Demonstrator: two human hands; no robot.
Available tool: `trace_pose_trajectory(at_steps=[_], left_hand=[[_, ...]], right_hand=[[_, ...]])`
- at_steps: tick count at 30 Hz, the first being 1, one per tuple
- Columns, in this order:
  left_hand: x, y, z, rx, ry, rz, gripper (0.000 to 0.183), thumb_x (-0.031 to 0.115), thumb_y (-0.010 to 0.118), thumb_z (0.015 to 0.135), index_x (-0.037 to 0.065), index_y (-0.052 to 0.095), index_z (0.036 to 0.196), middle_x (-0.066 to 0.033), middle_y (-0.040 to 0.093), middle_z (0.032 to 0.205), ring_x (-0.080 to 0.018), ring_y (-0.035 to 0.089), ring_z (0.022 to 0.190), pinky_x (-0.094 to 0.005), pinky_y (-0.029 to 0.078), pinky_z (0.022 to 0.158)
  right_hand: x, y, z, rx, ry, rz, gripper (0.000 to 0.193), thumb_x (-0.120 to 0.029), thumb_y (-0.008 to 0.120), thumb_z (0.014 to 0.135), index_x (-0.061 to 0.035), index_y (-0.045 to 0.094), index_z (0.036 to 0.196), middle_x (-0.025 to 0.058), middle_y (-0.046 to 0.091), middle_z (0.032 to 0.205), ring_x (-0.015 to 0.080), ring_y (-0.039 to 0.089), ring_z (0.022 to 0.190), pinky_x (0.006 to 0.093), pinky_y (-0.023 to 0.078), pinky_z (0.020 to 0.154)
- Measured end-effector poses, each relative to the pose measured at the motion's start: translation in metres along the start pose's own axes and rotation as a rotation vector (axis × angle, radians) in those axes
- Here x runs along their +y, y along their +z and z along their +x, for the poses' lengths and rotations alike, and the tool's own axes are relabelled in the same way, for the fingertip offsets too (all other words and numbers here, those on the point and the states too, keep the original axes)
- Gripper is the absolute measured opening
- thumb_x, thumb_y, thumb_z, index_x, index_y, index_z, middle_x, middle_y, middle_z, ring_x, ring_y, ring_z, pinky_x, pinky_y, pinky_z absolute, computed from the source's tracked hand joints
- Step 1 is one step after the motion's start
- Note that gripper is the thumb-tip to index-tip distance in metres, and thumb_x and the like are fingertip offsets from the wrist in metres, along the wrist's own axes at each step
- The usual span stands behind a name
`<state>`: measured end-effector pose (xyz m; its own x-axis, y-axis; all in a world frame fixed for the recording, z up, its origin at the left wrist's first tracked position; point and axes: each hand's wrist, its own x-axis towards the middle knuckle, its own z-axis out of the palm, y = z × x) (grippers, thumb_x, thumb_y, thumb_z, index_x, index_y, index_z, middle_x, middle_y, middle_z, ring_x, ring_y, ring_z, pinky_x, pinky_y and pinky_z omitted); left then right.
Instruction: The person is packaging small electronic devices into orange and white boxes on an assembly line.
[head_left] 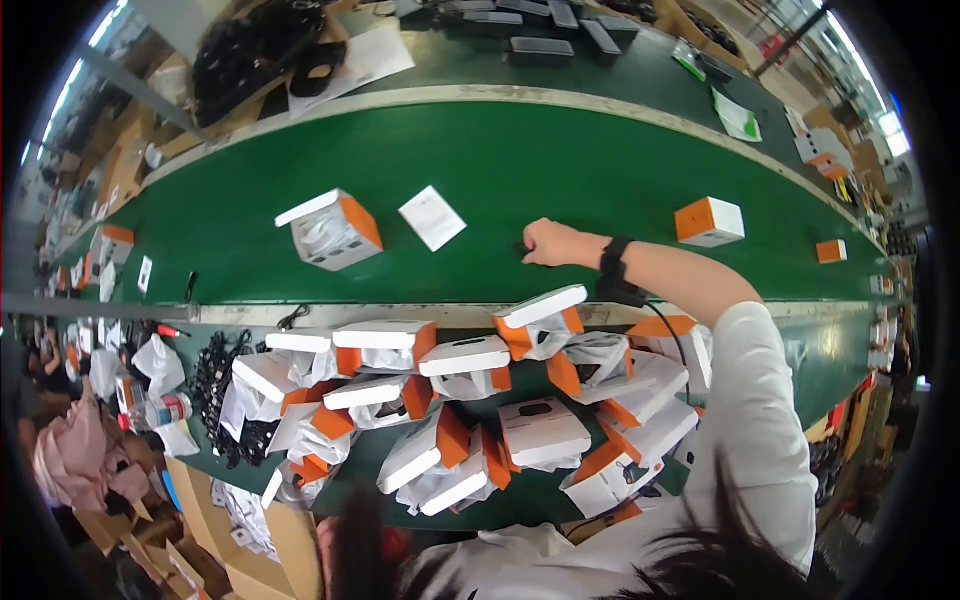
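Note:
My right hand (pixel 550 243) reaches out over the green conveyor belt (pixel 590 160), its fingers closed. A small black thing (pixel 522 249) pokes out past the fingertips; its kind is too small to tell. To the left of the hand a white paper leaflet (pixel 432 218) lies flat on the belt. Beyond it stands an opened white and orange box (pixel 332 230) with a translucent bag inside. A closed white and orange box (pixel 709 222) sits to the right, past my forearm. My left hand does not show.
Several opened boxes (pixel 545 432) with bagged contents crowd the near table. Left of them lie a heap of black cables (pixel 222 400) and a bottle (pixel 168 409). Grey devices (pixel 541 50) rest on the far bench. Another person's pink sleeve (pixel 80 450) appears at the left.

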<state>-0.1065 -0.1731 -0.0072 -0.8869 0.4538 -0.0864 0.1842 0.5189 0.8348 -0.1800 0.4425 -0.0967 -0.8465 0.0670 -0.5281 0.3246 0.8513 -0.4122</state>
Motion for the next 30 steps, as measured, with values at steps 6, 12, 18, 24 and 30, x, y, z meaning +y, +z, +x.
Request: trace_pose_trajectory(at_steps=[6,12,18,24,30], left_hand=[[0.131,-0.011,0.079,0.126,-0.124,-0.001,0.011,-0.001,0.056,0.072,0.0,0.052,0.082,-0.0116,0.059,0.091,-0.0217,0.054,0.094,-0.0331,0.041,0.086],[0.199,-0.023,0.236,-0.178,-0.073,0.032,0.018,0.003,0.055,0.076,-0.001,0.056,0.094,-0.0057,0.059,0.097,-0.012,0.054,0.087,-0.0246,0.041,0.078],[0.138,0.023,0.327,-0.128,-0.056,0.078,0.04,0.017,0.064,0.075,0.0,0.05,0.109,-0.01,0.054,0.105,-0.0186,0.05,0.099,-0.0293,0.041,0.08],[0.122,0.084,0.368,-0.08,-0.008,0.303,0.056,0.027,0.072,0.068,-0.003,0.046,0.107,-0.0174,0.047,0.109,-0.0261,0.047,0.102,-0.0378,0.04,0.086],[0.156,0.067,0.338,-0.167,0.13,0.188,0.053,0.022,0.069,0.074,0.002,0.045,0.116,-0.0123,0.045,0.116,-0.0188,0.046,0.102,-0.0324,0.04,0.083]], right_hand=[[-0.024,-0.019,0.052,0.22,-0.06,0.301,0.035,-0.019,0.056,0.075,0.0034,0.05,0.102,0.0237,0.06,0.089,0.034,0.06,0.079,0.0384,0.048,0.069],[-0.06,-0.018,0.076,0.34,-0.162,0.036,0.06,-0.039,0.064,0.073,0.0001,0.046,0.115,0.0227,0.055,0.101,0.0367,0.058,0.088,0.0414,0.046,0.075],[-0.056,-0.009,0.068,0.405,-0.297,-0.018,0.054,-0.047,0.066,0.071,-0.0179,0.052,0.114,0.0141,0.049,0.091,0.0315,0.058,0.078,0.0396,0.045,0.068],[-0.042,0.0,0.069,0.526,-0.389,0.057,0.024,-0.037,0.061,0.079,-0.0158,0.064,0.091,0.0081,0.051,0.082,0.0276,0.057,0.073,0.0381,0.043,0.062],[-0.074,-0.059,0.032,0.037,-0.509,0.538,0.019,-0.025,0.064,0.08,-0.0069,0.065,0.085,-0.0016,0.055,0.069,0.0103,0.05,0.057,0.0248,0.039,0.051]])
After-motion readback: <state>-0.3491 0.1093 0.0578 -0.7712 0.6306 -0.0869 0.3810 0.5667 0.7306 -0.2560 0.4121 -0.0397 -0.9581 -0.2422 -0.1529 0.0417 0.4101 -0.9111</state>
